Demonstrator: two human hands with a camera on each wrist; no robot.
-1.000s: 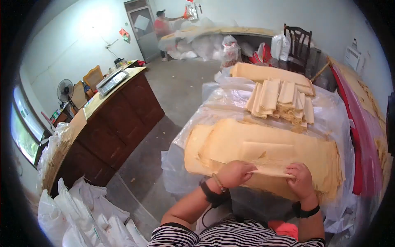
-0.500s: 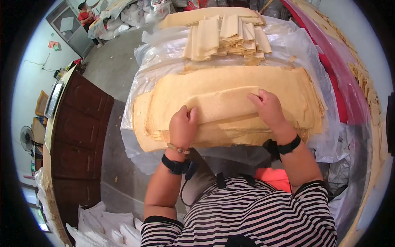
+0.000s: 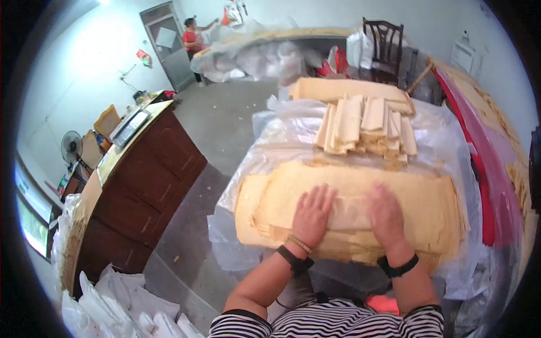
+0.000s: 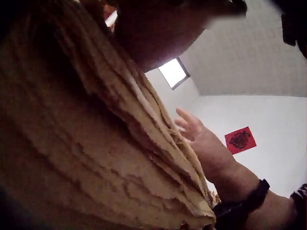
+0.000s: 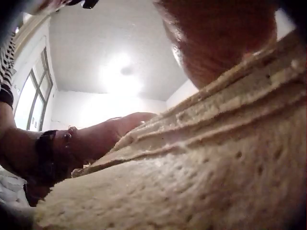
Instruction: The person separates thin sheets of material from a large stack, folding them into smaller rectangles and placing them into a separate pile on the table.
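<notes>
A folded pale-yellow sheet [image 3: 350, 215] lies on a stack of similar thin, ragged-edged sheets [image 3: 282, 186]. My left hand [image 3: 311, 217] presses on its left end, fingers straight and slightly spread. Over the right end is my right hand [image 3: 386, 217], blurred, with its fingers extended. The left wrist view looks along the layered stack edge [image 4: 139, 124], with the right hand [image 4: 206, 146] beyond it. Up close in the right wrist view, the layers [image 5: 192, 129] show rough edges under the heel of the right hand [image 5: 220, 38].
Behind the stack sits a pile of folded sheets [image 3: 366, 127] on plastic film [image 3: 270, 132], with more flat sheets [image 3: 344, 88] farther back. A dark wooden counter [image 3: 141, 197] stands left, white sacks [image 3: 112, 304] at lower left. A person in red [image 3: 193, 42] stands far off.
Both hands held the folded sheet by its ends, raised and tilted, then it came down onto the stack. The fingers have let go and straightened over it. The head view has swung about.
</notes>
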